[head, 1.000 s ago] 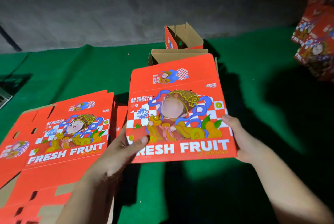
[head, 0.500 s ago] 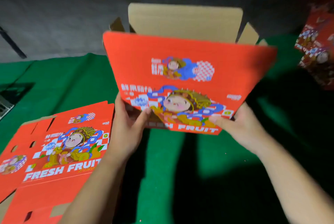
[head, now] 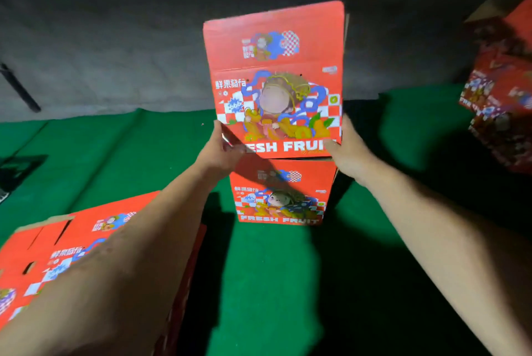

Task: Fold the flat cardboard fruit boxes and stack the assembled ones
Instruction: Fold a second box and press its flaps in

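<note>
Raised box (head: 276, 79) now tops stacked box (head: 280, 194).

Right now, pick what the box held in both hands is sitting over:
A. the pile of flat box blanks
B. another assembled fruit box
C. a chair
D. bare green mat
B: the held fruit box, gripped at its lower corners by the left hand and right hand, sits directly above a second assembled fruit box standing on the green mat.
</note>
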`<state>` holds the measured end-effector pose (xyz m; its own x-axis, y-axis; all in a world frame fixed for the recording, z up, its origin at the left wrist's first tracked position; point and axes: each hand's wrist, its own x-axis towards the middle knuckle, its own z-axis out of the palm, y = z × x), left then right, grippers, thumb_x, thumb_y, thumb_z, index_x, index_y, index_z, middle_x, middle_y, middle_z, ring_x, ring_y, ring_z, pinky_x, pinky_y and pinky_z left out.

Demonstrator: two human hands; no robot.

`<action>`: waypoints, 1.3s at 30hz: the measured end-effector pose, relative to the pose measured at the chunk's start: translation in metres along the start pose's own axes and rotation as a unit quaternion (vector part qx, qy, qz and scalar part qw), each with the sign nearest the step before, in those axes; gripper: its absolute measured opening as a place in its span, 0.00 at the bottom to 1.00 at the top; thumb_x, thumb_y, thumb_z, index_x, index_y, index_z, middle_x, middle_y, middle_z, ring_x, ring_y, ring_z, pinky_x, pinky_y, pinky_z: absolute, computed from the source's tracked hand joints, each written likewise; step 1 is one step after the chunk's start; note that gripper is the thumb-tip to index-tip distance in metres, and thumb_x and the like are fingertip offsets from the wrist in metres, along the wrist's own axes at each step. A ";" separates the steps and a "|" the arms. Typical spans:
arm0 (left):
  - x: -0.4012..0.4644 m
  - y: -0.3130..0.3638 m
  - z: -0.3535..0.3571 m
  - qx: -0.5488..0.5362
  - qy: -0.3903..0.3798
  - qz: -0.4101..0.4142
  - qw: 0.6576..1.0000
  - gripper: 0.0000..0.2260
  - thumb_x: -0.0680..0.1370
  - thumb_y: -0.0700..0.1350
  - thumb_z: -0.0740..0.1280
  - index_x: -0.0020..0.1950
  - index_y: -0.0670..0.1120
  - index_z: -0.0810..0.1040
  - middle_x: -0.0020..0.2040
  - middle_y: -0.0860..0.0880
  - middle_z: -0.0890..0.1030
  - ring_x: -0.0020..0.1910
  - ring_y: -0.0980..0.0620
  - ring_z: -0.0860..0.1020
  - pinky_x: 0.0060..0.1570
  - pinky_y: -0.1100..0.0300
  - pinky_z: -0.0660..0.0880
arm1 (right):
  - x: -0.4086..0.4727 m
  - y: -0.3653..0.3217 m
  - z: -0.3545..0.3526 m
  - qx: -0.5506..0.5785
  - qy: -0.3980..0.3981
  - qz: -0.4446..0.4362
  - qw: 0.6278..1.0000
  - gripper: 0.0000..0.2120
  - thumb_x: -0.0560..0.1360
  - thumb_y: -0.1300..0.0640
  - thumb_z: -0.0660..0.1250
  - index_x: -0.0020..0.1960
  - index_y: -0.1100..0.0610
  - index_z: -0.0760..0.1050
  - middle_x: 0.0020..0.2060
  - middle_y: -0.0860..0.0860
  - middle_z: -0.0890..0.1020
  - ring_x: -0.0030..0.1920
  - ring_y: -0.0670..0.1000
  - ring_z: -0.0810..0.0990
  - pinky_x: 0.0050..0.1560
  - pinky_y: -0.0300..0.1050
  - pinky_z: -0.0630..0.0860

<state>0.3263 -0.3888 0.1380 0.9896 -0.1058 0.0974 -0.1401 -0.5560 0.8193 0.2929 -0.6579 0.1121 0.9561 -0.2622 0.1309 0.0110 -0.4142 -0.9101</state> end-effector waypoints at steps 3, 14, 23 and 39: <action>0.005 -0.005 0.009 0.013 -0.057 -0.029 0.998 0.28 0.78 0.38 0.71 0.75 0.48 0.65 0.51 0.46 0.80 0.49 0.50 0.82 0.50 0.67 0.78 | 0.002 0.005 0.006 0.009 0.048 0.062 0.997 0.30 0.82 0.62 0.65 0.80 0.56 0.58 0.69 0.51 0.76 0.68 0.51 0.75 0.71 0.48 0.70; -0.003 -0.025 0.021 0.116 0.073 -0.017 0.990 0.31 0.80 0.52 0.67 0.82 0.57 0.60 0.73 0.40 0.65 0.69 0.36 0.65 0.73 0.49 0.57 | -0.018 0.009 0.011 0.077 0.157 0.121 0.977 0.16 0.79 0.41 0.64 0.55 0.54 0.71 0.53 0.52 0.80 0.44 0.47 0.79 0.35 0.43 0.67; -0.018 -0.002 0.027 0.163 0.105 0.089 0.977 0.21 0.82 0.53 0.66 0.76 0.55 0.72 0.77 0.43 0.62 0.75 0.39 0.60 0.74 0.52 0.55 | -0.038 -0.011 0.027 -0.124 0.246 -0.014 0.961 0.28 0.76 0.50 0.67 0.73 0.53 0.65 0.73 0.54 0.64 0.70 0.59 0.64 0.69 0.54 0.64; -0.196 -0.210 -0.061 0.275 0.119 -0.357 0.885 0.28 0.82 0.63 0.58 0.81 0.58 0.62 0.83 0.43 0.56 0.81 0.37 0.54 0.79 0.42 0.51 | -0.199 -0.006 0.252 0.048 -0.278 0.170 0.944 0.23 0.80 0.52 0.66 0.73 0.53 0.68 0.50 0.48 0.79 0.49 0.52 0.79 0.55 0.47 0.75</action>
<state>0.1635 -0.2008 -0.0190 0.8024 0.5739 -0.1637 0.5930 -0.7357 0.3274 0.1763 -0.3836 -0.0081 0.9144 0.1440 -0.3784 -0.3239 -0.3007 -0.8970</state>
